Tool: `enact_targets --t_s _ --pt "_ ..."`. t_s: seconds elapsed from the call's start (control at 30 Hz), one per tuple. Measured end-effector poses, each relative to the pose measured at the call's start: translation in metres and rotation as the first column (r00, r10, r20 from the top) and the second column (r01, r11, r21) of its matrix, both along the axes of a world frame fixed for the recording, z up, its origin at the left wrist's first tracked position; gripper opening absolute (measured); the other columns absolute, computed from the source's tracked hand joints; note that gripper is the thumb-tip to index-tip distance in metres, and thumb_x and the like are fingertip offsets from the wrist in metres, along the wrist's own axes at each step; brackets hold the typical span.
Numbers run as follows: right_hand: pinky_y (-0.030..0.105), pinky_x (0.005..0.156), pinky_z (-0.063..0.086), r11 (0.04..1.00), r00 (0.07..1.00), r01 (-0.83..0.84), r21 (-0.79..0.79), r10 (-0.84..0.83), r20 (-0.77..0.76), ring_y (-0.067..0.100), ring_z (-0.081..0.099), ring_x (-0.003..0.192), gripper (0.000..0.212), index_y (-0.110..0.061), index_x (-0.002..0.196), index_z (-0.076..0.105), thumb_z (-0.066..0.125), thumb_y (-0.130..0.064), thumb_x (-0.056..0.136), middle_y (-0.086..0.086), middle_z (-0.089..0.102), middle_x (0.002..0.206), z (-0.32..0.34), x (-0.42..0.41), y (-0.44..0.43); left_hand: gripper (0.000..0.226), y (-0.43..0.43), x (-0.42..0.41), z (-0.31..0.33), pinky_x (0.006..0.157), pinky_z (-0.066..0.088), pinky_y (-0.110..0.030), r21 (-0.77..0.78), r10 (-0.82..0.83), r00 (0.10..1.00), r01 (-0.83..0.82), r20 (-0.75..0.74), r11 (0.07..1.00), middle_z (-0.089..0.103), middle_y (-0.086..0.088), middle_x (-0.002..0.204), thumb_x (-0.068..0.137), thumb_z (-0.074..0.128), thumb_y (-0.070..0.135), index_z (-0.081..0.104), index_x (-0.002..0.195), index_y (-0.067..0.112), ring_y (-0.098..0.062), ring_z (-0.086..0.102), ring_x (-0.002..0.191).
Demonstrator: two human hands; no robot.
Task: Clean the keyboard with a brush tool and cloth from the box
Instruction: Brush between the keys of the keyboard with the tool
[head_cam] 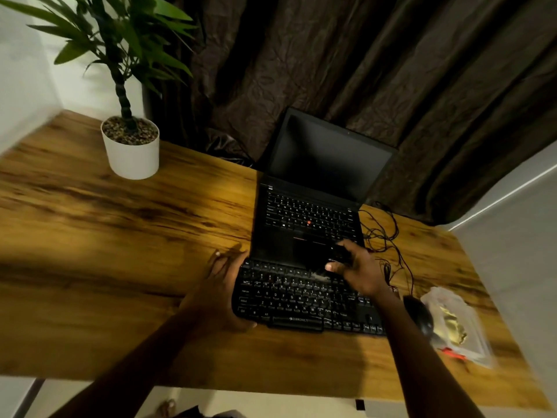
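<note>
Standing at the far left of the desk [90, 236]: a white pot [132, 155] holding a leafy plant [120, 46], well apart from everything else. Nearer the front, left hand [224, 292] lying spread and flat, palm pressing against the left end of the keyboard [295, 300], fingers pointing away along the wood, gripping nothing. Keyboard lying flat near the desk's front edge, its far edge touching the front of the open laptop [310, 212], whose screen is showing dark. Right hand [358, 273] hovering over the keyboard's upper right rows, fingers curling around a small dark tool, likely the brush [339, 254]; too dark and blurred for telling its shape, though a pale smudge is showing on the keys just under the thumb. Black cables [385, 236] tangling just right of the laptop. Mouse [419, 318] sitting beside the keyboard's right end. Clear box [455, 327] resting at the far right, touching or almost touching the mouse, yellowish contents blurring inside.
</note>
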State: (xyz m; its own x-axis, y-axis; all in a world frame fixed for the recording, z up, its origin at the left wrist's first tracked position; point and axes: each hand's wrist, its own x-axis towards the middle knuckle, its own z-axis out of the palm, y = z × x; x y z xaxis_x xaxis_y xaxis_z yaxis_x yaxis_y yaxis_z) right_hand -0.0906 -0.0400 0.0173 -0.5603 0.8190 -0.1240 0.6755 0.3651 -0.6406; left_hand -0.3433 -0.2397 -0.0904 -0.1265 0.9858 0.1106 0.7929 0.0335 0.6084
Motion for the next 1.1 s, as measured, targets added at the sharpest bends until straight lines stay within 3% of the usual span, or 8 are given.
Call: enact_targets --t_s 0.13,0.3,0.43,0.57,0.67,0.87,1.0,1.1 --pt "0.031 0.076 0.054 1.000 1.000 -0.007 -0.001 0.007 0.022 0.013 0.065 0.097 0.029 -0.022 0.105 0.060 0.076 -0.013 0.082 -0.004 0.067 0.101 0.004 0.018 0.006 0.143 0.002 -0.001 -0.004 0.124 0.007 -0.046 -0.042 0.021 1.000 -0.020 0.015 0.999 0.023 0.001 0.159 0.047 0.071 0.084 0.007 0.157 0.018 -0.024 0.014 0.150" --pt "0.004 0.063 0.043 0.997 0.997 0.026 0.075 -0.031 0.065 -0.012 0.061 0.079 0.028 -0.012 0.105 0.060 0.076 -0.006 0.082 -0.006 0.066 0.094 0.010 0.044 0.009 0.145 0.001 0.000 -0.007 0.124 0.003 -0.042 -0.047 0.027 0.998 -0.024 0.055 0.999 0.020 0.000 0.161 0.046 0.072 0.084 0.005 0.158 0.021 -0.025 0.006 0.151" --pt "0.016 0.070 0.052 0.995 0.999 -0.006 0.104 0.002 0.037 0.006 0.064 0.088 0.031 -0.013 0.107 0.060 0.077 -0.010 0.081 -0.003 0.067 0.098 0.002 0.029 0.004 0.146 0.001 0.001 -0.007 0.124 -0.003 -0.038 -0.028 0.015 1.000 -0.015 0.012 1.000 0.018 -0.001 0.161 0.048 0.071 0.084 0.003 0.157 0.016 -0.020 0.005 0.149" --pt "0.010 0.068 0.049 0.996 0.999 -0.036 0.082 0.037 -0.017 0.011 0.064 0.090 0.025 -0.012 0.104 0.059 0.074 -0.007 0.084 0.003 0.066 0.099 -0.004 0.014 -0.002 0.145 0.000 0.001 -0.002 0.121 -0.007 -0.033 -0.041 0.005 0.999 -0.003 0.053 0.999 0.013 0.004 0.162 0.049 0.075 0.081 0.000 0.157 0.020 -0.015 -0.002 0.150" --pt "0.024 0.073 0.056 0.999 1.000 -0.006 0.042 0.007 -0.023 0.014 0.067 0.095 0.030 -0.017 0.109 0.060 0.075 -0.010 0.083 0.000 0.068 0.103 -0.002 0.029 0.005 0.143 0.000 0.001 0.005 0.119 -0.008 -0.032 -0.072 -0.013 0.996 0.019 0.086 0.997 0.005 0.014 0.157 0.052 0.079 0.076 -0.003 0.156 0.023 0.001 -0.012 0.140" --pt "0.001 0.063 0.043 0.995 0.999 0.026 0.096 -0.030 0.040 0.003 0.062 0.089 0.029 -0.014 0.106 0.060 0.075 -0.005 0.083 -0.011 0.065 0.095 0.007 0.051 0.010 0.143 -0.002 0.004 0.010 0.120 0.010 -0.046 -0.137 0.030 0.991 -0.012 0.134 0.991 0.006 0.007 0.162 0.051 0.082 0.073 -0.004 0.156 0.028 -0.012 -0.008 0.146" --pt "0.012 0.067 0.048 0.996 0.999 -0.024 0.086 0.021 0.038 0.007 0.064 0.090 0.031 -0.018 0.107 0.060 0.077 -0.012 0.082 -0.008 0.066 0.097 0.003 0.027 0.007 0.144 -0.002 0.002 0.007 0.120 0.020 -0.056 -0.163 0.033 0.992 -0.014 0.118 0.987 0.007 0.007 0.162 0.048 0.076 0.081 -0.006 0.155 0.031 -0.022 -0.003 0.151" --pt "0.007 0.062 0.046 0.999 1.000 -0.027 0.028 0.028 -0.010 0.004 0.063 0.089 0.029 -0.021 0.106 0.060 0.076 -0.012 0.083 -0.008 0.066 0.096 -0.004 0.010 0.001 0.143 -0.002 0.002 0.007 0.120 0.022 -0.054 -0.184 0.034 0.993 -0.012 0.115 0.983 0.006 0.008 0.161 0.049 0.077 0.080 -0.006 0.155 0.031 -0.021 -0.003 0.150"
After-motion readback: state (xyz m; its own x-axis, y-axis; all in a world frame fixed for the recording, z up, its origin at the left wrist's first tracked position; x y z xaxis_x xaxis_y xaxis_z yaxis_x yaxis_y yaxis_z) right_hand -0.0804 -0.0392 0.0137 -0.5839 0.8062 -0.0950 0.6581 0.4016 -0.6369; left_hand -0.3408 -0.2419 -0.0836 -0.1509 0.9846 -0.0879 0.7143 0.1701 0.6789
